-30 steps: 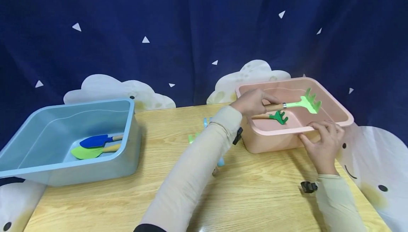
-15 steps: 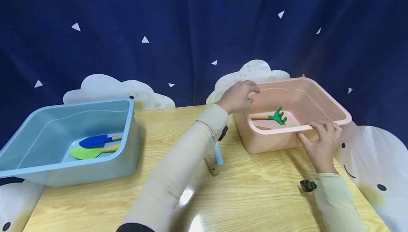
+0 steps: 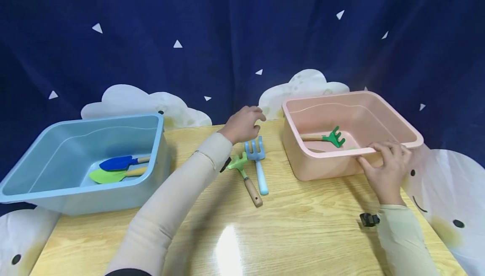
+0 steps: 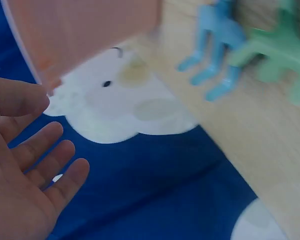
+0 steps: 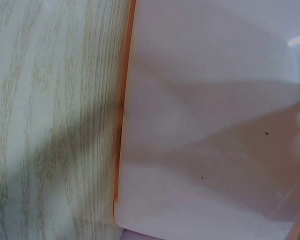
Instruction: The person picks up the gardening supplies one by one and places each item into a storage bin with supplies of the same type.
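My left hand (image 3: pixel 243 125) hovers above the far part of the table, empty, its fingers loosely bent; the left wrist view shows the same hand (image 4: pixel 27 165) with fingers apart. Beneath and beside it lie a light green rake (image 3: pixel 238 163) and a light blue fork (image 3: pixel 256 154), heads away from me. At the right, my right hand (image 3: pixel 387 166) grips the near rim of the pink bin (image 3: pixel 322 167). Inside that bin is a dark green rake (image 3: pixel 335 138), with a bit of light green near the front wall. The right wrist view shows only the bin's pink wall (image 5: pixel 205 125) and wood.
A light blue bin (image 3: pixel 113 199) stands on the left, holding a blue trowel (image 3: pixel 116 163) and a green trowel (image 3: pixel 107 176). Behind the wooden table (image 3: pixel 303 225) hangs a dark blue curtain (image 3: pixel 204 23) with white triangles and clouds.
The light green rake held by my left hand was let go into the pink bin. That hand has moved left, uncovering the two tools on the table. My right hand stays on the rim.
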`<state>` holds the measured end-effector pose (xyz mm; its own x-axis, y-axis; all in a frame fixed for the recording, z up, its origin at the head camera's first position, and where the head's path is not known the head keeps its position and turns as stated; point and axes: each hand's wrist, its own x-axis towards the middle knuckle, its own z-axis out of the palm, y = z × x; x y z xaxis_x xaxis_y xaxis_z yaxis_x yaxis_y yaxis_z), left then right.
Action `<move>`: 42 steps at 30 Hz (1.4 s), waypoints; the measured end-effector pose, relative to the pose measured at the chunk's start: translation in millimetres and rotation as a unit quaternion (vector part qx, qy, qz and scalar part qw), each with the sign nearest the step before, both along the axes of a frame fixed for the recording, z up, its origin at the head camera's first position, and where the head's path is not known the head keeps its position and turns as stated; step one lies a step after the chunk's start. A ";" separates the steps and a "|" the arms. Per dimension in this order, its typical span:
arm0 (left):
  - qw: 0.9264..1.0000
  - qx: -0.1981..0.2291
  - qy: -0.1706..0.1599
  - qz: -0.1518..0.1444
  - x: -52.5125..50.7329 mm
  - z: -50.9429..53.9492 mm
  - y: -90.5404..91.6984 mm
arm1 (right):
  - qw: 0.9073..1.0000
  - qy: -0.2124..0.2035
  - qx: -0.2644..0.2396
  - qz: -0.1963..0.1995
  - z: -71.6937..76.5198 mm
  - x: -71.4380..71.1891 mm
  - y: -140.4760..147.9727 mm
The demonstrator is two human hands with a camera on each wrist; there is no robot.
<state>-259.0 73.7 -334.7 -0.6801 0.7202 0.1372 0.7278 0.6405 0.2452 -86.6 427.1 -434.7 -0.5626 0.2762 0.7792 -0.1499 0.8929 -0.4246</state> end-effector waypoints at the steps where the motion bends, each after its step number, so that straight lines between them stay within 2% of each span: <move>1: 1.000 -0.005 0.002 -0.001 1.3 -3.1 -4.2 | 1.000 -0.004 0.003 0.000 1.0 0.0 0.2; 7: 1.000 -0.015 0.009 -0.014 14.5 -24.1 -21.5 | 1.000 -0.006 -0.005 0.001 3.7 -0.1 -1.7; 13: 0.999 -0.006 0.000 -0.044 38.0 -48.6 -35.6 | 1.000 0.003 -0.003 0.006 3.2 0.4 -3.0; 18: 0.997 -0.016 -0.013 -0.069 54.0 -70.1 -49.6 | 1.000 0.019 -0.003 0.012 2.6 -1.8 -4.0; 24: 0.994 -0.037 -0.034 -0.095 66.8 -89.2 -57.7 | 0.999 0.032 0.002 0.009 0.9 -3.4 -3.4; 28: 0.993 -0.047 -0.031 -0.107 72.9 -101.7 -57.7 | 0.999 0.033 0.001 0.003 -0.7 -1.9 -1.4; 32: 0.993 -0.053 -0.025 -0.105 77.9 -111.8 -58.5 | 0.999 0.033 0.004 0.005 -0.3 -2.1 -0.6; 37: 0.993 -0.058 -0.035 -0.099 81.0 -119.3 -61.0 | 1.000 0.029 0.004 0.006 -0.7 -2.5 -1.4; 42: 0.992 -0.044 -0.045 -0.110 81.0 -119.0 -67.4 | 0.999 0.034 0.005 0.006 -0.4 -1.7 -2.0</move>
